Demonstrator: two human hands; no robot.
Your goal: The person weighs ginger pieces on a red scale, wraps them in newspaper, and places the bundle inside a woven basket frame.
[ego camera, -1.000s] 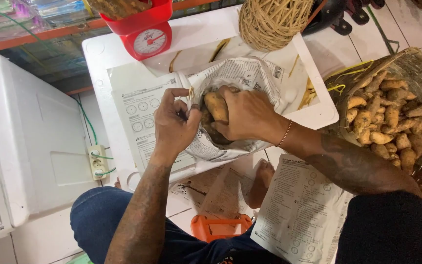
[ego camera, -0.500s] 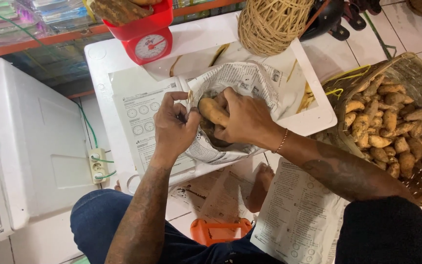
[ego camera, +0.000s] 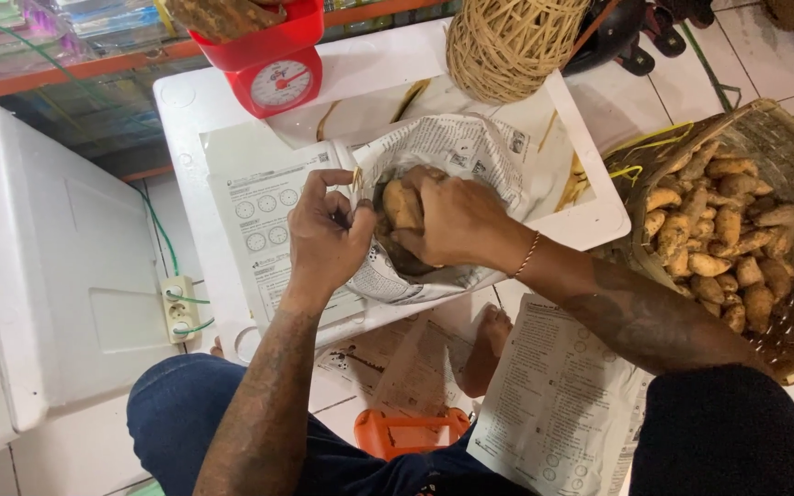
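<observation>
White tabletop at frame centre is carrying a newspaper wrap, partly filled. Right hand is pressing brown tubers into it, fingers curled tight around them. Left hand is pinching the paper's edge. Basket at right is holding many more, unwrapped.

Newspaper bag at the centre of a low table, both hands at its mouth.

Left hand at nine o'clock of the bag, right hand on the roots inside; scale at eleven o'clock, twine ball at one, root basket at three, printed sheets at five.
</observation>
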